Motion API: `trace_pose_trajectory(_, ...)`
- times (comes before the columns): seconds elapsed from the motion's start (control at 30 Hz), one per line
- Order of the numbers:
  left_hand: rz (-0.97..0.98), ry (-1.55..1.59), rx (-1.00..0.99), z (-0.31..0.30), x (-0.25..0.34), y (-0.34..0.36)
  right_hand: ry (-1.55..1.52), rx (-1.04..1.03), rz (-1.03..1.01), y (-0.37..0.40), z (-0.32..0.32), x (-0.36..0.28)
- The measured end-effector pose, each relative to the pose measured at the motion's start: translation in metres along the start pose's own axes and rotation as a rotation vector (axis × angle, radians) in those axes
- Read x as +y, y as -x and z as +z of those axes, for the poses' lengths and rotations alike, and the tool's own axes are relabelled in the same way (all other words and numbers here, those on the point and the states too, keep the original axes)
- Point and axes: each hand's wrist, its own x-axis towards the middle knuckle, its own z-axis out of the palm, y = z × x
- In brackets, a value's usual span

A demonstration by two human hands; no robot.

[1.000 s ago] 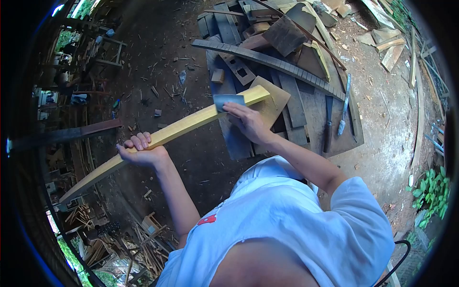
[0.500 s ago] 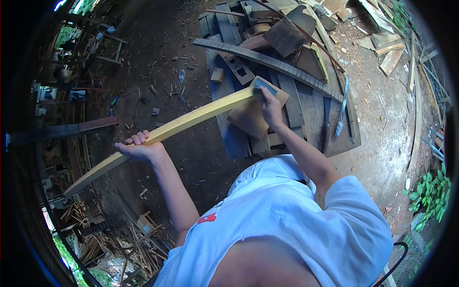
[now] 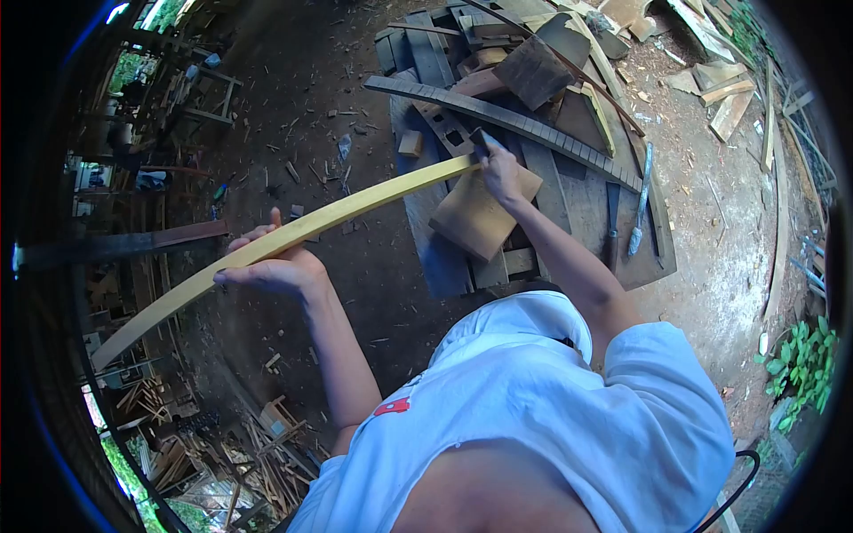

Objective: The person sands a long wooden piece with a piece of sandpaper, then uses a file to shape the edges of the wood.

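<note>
Our open left hand [image 3: 283, 269] is cradling a likely light, stiff wooden strip [image 3: 373, 198] midway. Our right hand [image 3: 502, 175] is gripping a dark pad [image 3: 481, 143], one o'clock.

The left forearm [image 3: 342, 355] is extended toward the far left from a bent left elbow [image 3: 362, 410], and the left hand [image 3: 275, 266] is held palm up, with its thumb [image 3: 233, 277] pointed left and its fingers [image 3: 253, 237] loosely opened on the far side. The right forearm [image 3: 569, 253] is angled far and left, with the right hand [image 3: 502, 173] held back up, its fingers bent and closed together
</note>
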Motion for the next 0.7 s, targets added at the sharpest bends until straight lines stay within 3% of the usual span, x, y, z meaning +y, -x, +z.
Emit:
trace_pose_trajectory(0.07, -0.005, 0.051, 0.032, 0.007, -0.001, 0.000, -0.221, -0.077, -0.265, 0.024, 0.004, -0.041)
trace_pose_trajectory(0.1, -0.013, 0.052, 0.027, 0.005, -0.003, -0.003, -0.281, 0.016, -0.456, 0.041, 0.008, -0.058)
trace_pose_trajectory(0.17, 0.015, 0.009, -0.034, 0.000, -0.007, -0.007, -0.207, -0.044, -0.606, 0.064, -0.007, -0.094)
trace_pose_trajectory(0.23, -0.001, 0.018, -0.019, 0.003, -0.006, -0.003, -0.292, -0.046, -0.621, 0.053, -0.010, -0.075)
trace_pose_trajectory(0.3, -0.002, 0.027, 0.005, 0.000, -0.004, -0.003, -0.187, -0.135, -0.240, 0.025, -0.015, -0.037)
trace_pose_trajectory(0.37, -0.027, 0.013, 0.020, -0.007, -0.007, -0.005, -0.118, -0.114, -0.058, -0.004, -0.014, 0.009)
trace_pose_trajectory(0.47, -0.017, 0.022, -0.004, -0.006, -0.005, -0.004, -0.116, -0.109, -0.187, 0.004, -0.003, -0.016)
trace_pose_trajectory(0.53, -0.019, 0.034, -0.024, -0.001, -0.007, -0.003, -0.208, -0.001, -0.535, 0.044, 0.001, -0.066)
trace_pose_trajectory(0.63, -0.028, 0.059, -0.029, -0.002, -0.007, -0.006, -0.311, -0.145, -0.615, 0.063, -0.016, -0.097)
trace_pose_trajectory(0.7, -0.014, 0.042, 0.009, -0.003, -0.008, -0.007, -0.276, -0.070, -0.532, 0.032, 0.005, -0.042)
